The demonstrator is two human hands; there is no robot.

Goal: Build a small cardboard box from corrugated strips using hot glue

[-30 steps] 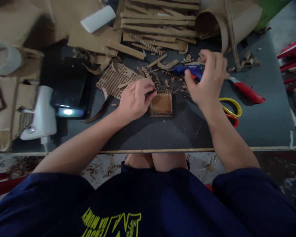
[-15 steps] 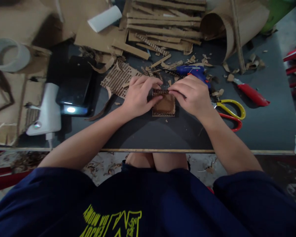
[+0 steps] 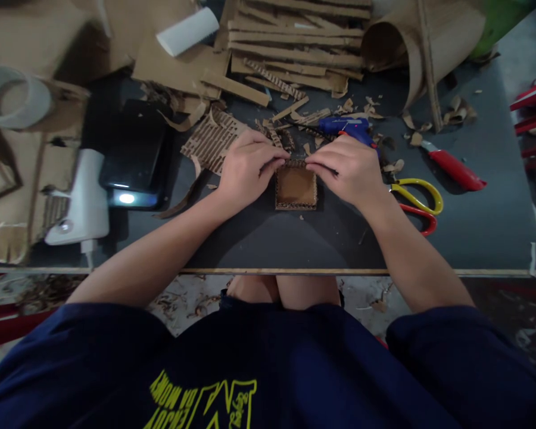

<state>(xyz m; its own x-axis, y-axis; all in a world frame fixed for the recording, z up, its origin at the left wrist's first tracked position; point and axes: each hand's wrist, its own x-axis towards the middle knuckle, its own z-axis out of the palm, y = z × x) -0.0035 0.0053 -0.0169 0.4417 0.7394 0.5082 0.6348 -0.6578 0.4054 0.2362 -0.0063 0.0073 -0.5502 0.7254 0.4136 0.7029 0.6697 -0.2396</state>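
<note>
A small square cardboard piece (image 3: 296,187) lies on the dark tabletop, bordered by raised corrugated edging like a shallow tray. Along its far side runs a narrow corrugated strip (image 3: 296,162). My left hand (image 3: 249,171) pinches the strip's left end between thumb and fingertips. At the right end, my right hand (image 3: 349,171) has its fingers closed on the same strip. Just beyond the right hand is a blue glue gun (image 3: 345,126), partly hidden. Scissors with yellow and red handles (image 3: 422,196) lie right of that wrist, their blades mostly covered.
A red-handled knife (image 3: 458,169) lies at the right. Cardboard strips (image 3: 295,40) are stacked at the back beside a rolled cardboard tube (image 3: 446,47). A peeled corrugated sheet (image 3: 209,140), a black device (image 3: 136,149) and a tape roll (image 3: 15,98) occupy the left.
My left thumb has come out of the square's inside and moved up to the far edge, where the fingers now pinch the strip. My right hand has barely moved.
</note>
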